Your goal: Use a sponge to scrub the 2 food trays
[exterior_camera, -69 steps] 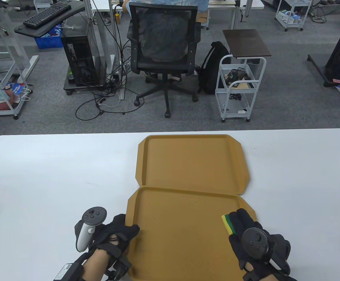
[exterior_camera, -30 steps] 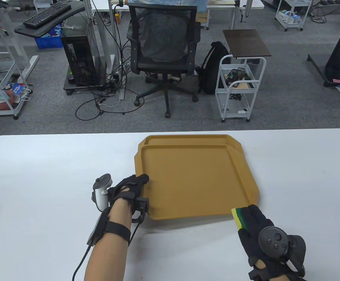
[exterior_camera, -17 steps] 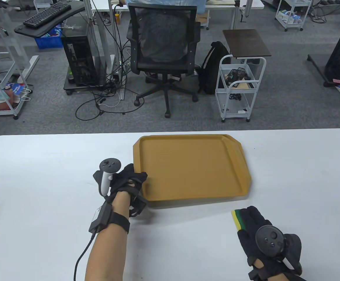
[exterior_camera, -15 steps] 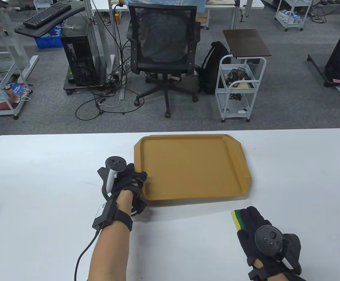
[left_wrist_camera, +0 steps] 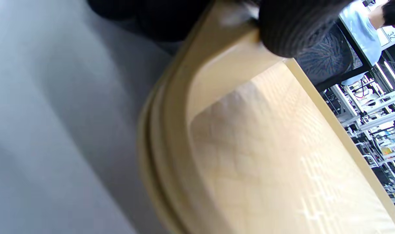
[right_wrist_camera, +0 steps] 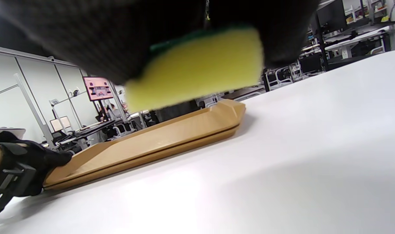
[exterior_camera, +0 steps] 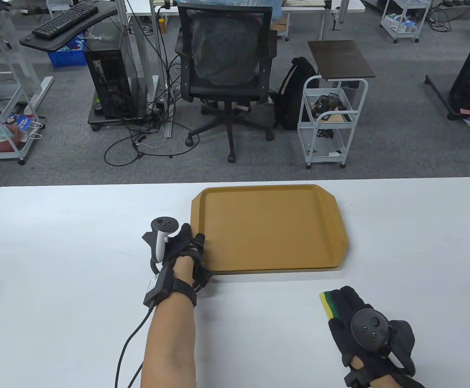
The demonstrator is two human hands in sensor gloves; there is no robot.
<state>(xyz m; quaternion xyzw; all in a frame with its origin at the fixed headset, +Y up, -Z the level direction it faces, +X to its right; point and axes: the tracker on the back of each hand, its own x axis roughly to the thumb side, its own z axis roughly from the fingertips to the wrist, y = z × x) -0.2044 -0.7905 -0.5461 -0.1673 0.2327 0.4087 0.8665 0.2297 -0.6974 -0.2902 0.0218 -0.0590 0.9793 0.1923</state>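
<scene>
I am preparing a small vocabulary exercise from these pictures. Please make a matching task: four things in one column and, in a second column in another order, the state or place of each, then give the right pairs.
Things:
1. sponge
2. top tray
3. left hand
4. bottom tray

States:
A. lies on another tray
B. is held by the right hand, off the trays
C. grips the stack's left rim
D. shows only its edge under the stack

Pairs: 1-B, 2-A, 3-C, 4-D
</scene>
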